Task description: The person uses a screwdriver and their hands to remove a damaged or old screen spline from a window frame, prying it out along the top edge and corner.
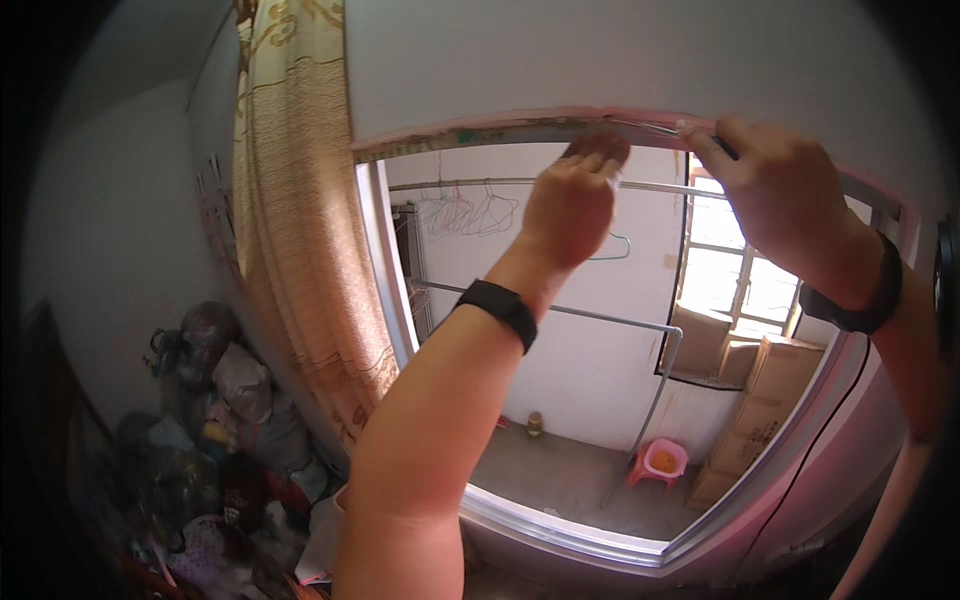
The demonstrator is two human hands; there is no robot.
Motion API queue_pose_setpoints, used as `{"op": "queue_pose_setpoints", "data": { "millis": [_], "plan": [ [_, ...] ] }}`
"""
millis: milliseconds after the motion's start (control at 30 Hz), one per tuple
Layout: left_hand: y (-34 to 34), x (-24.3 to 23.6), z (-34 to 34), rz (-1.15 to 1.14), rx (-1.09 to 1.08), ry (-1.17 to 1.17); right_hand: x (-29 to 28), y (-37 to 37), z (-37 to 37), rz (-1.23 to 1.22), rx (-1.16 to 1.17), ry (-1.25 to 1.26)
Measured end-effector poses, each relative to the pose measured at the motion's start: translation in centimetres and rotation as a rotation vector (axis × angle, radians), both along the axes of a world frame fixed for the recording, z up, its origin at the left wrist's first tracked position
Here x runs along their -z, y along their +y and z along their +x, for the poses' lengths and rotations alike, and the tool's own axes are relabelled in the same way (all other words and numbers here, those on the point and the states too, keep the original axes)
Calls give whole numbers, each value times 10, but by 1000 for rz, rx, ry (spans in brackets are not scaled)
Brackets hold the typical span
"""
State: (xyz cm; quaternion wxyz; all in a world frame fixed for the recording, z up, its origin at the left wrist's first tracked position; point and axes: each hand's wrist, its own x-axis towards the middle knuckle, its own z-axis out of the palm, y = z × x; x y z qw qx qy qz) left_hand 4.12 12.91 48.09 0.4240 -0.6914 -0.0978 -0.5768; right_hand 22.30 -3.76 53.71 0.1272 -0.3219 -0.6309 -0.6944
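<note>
Both my arms reach up to the top of a window opening, where a rough, worn strip (500, 132) runs along the upper edge. My right hand (790, 190) is closed around a slim tool with a dark handle and a thin metal shaft (655, 128). The shaft points left and its tip meets the strip; the exact kind of tool is unclear. My left hand (570, 205) is raised just below the strip, left of the tool tip, with its fingers bent. A reddish-brown patch shows at its fingertips, too blurred to name. Dark bands circle both wrists.
A patterned beige curtain (300, 200) hangs left of the opening. Bagged items (245, 390) pile up at lower left. Beyond the silver window frame (570, 535) are wire hangers (460, 212) on a rod, a grey pipe rail (610, 318), cardboard boxes (745, 420) and a pink basin (665, 445) on a stool.
</note>
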Motion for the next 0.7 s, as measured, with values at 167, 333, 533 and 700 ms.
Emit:
{"op": "queue_pose_setpoints", "data": {
  "millis": [167, 333, 533, 700],
  "plan": [
    [-3, 2, -1, -74, 1, 36, -4, 24, -41, -38, -41, 37],
    [1, 11, 8, -237, 73, -27, -6, 36, -89, -98, 135, 60],
    [8, 6, 8, -25, 7, -20, -10, 26, -68, -105, 10, 56],
    [4, 8, 10, -74, 22, -43, -4, 36, -56, -72, -39, 24]
  ]
}}
